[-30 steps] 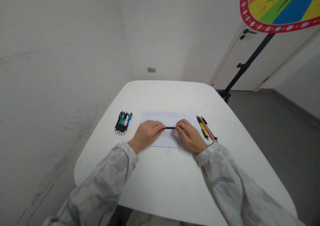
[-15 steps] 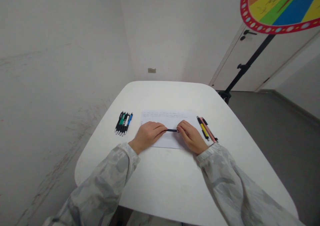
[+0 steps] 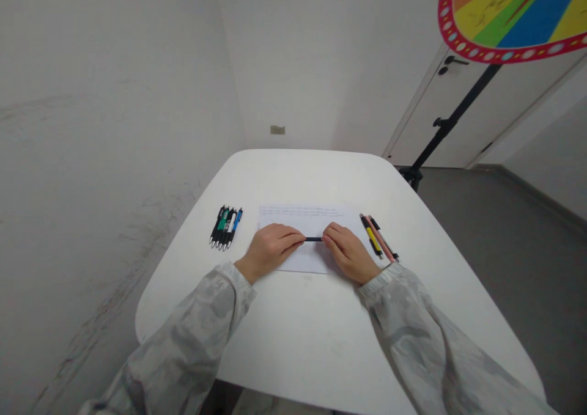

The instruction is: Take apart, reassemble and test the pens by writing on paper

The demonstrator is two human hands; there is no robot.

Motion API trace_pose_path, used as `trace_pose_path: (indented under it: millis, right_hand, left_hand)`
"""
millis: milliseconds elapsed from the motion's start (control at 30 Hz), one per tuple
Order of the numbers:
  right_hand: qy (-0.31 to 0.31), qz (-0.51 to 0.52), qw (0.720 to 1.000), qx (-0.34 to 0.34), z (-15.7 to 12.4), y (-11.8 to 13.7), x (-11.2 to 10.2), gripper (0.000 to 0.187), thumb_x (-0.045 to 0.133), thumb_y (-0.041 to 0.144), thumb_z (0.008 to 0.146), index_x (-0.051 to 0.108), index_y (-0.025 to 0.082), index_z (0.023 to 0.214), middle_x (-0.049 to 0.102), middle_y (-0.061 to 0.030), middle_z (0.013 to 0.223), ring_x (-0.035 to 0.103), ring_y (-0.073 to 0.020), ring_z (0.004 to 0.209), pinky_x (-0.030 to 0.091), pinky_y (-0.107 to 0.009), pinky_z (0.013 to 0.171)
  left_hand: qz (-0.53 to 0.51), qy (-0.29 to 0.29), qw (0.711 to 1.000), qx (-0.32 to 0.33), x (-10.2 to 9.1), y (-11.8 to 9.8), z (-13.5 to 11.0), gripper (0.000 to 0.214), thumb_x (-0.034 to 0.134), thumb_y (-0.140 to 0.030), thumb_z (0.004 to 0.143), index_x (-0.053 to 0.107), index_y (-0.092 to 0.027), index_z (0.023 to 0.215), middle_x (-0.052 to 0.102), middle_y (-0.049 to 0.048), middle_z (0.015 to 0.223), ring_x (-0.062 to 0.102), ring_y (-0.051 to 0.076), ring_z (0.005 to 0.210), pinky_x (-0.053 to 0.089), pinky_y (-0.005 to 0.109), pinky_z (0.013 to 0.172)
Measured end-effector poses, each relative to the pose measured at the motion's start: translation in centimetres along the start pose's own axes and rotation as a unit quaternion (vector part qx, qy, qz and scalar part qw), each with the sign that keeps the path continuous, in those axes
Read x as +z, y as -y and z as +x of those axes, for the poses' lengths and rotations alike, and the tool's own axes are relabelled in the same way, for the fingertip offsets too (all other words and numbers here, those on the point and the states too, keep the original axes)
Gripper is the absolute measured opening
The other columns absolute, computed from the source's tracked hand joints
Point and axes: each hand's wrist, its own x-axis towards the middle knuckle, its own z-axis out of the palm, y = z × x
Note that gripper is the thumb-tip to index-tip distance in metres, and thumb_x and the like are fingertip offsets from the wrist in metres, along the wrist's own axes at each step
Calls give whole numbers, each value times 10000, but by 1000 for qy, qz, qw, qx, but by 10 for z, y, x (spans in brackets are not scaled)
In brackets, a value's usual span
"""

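Between my two hands a slim dark pen (image 3: pixel 314 239) lies level, just above a sheet of paper (image 3: pixel 302 262) with lines of handwriting near its top. My left hand (image 3: pixel 274 247) pinches one end of the pen. The other end is in the closed fingers of my right hand (image 3: pixel 346 250). Both ends are hidden by the fingers. Left of the paper several pens (image 3: pixel 225 228) lie side by side in black, green, white and blue. Close to my right hand lie a yellow and black pen (image 3: pixel 373 241), a pink pen (image 3: pixel 381 241) and a black and white pen (image 3: pixel 385 239).
The white table (image 3: pixel 293 329) has rounded corners and meets the walls at the left and back. To the right stands a colourful wheel (image 3: pixel 513 18) on a black stand (image 3: pixel 452 121), before a white door (image 3: pixel 440 134).
My right hand has slid slightly left along the pen, so a shorter stretch of it shows between my hands. The other pens have stayed in place; the view has shifted slightly.
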Motion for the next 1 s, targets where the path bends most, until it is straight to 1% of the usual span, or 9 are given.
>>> trace_pose_path:
  millis: [100, 200, 300, 400, 500, 633, 800, 900, 1000]
  right_hand:
    - [4, 3, 1000, -1, 0, -1, 1, 357, 407, 339, 1147, 496, 255, 811, 591, -45, 830, 570, -239, 804, 435, -400, 744]
    - [8, 20, 1000, 4, -1, 1, -1, 361, 402, 332, 1151, 515, 250, 818, 595, -39, 826, 577, -234, 806, 429, -397, 756]
    - [-2, 33, 999, 9, -2, 4, -2, 289, 438, 337, 1139, 568, 249, 896, 617, -46, 874, 588, -239, 838, 442, -403, 783]
    - [-6, 40, 999, 0, -3, 4, -2, 248, 468, 346, 1126, 565, 253, 917, 616, -42, 870, 583, -241, 830, 445, -403, 782]
    - [-3, 43, 999, -10, -3, 2, -1, 278, 447, 356, 1134, 542, 257, 893, 618, -39, 855, 572, -241, 817, 435, -401, 776]
    - [4, 40, 999, -1, -3, -5, 0, 327, 437, 393, 1140, 508, 254, 852, 598, -29, 813, 544, -236, 791, 415, -398, 773]
    - [4, 44, 999, 11, -4, -8, 1, 350, 461, 411, 1130, 476, 248, 820, 563, -16, 784, 524, -228, 776, 401, -388, 766]
    - [-2, 54, 998, 17, -5, -8, 1, 333, 459, 400, 1133, 503, 248, 840, 579, -21, 800, 537, -229, 791, 406, -391, 774]
    - [-15, 65, 997, 28, -6, -7, 1, 318, 434, 388, 1144, 554, 247, 885, 615, -32, 844, 566, -233, 822, 420, -397, 792]
  left_hand:
    - [-3, -16, 1000, 7, 1, 0, 0, 123, 660, -245, 1087, 772, -205, 1120, 836, 49, 1056, 793, 186, 949, 645, 348, 863]
    - [-6, -19, 1000, -4, 2, 0, 0, 123, 667, -256, 1084, 773, -203, 1121, 836, 51, 1051, 793, 184, 938, 645, 348, 864]
    - [-10, -16, 1000, -19, 2, 0, 0, 128, 669, -271, 1084, 777, -208, 1116, 836, 52, 1046, 792, 181, 925, 646, 348, 858]
    - [-13, -18, 1000, -20, 2, 0, 0, 129, 673, -275, 1084, 780, -211, 1114, 837, 50, 1042, 792, 181, 923, 649, 350, 853]
    - [-17, -30, 999, -8, 2, 0, 0, 121, 688, -262, 1076, 783, -204, 1122, 839, 48, 1040, 792, 181, 927, 654, 351, 848]
    - [-17, -48, 999, 11, 3, 1, 0, 114, 699, -243, 1068, 788, -199, 1124, 840, 54, 1042, 793, 184, 931, 658, 354, 836]
    - [-30, -44, 999, 11, 4, 2, -1, 120, 698, -228, 1064, 789, -203, 1140, 840, 62, 1053, 794, 194, 947, 662, 360, 850]
    - [-59, -43, 997, -20, 3, 0, 0, 121, 707, -235, 1057, 790, -217, 1143, 838, 65, 1061, 793, 200, 959, 661, 368, 877]
    - [-120, -63, 985, -107, 3, -2, 0, 177, 784, -290, 1007, 781, -220, 1169, 828, 68, 1053, 789, 206, 952, 654, 367, 900]
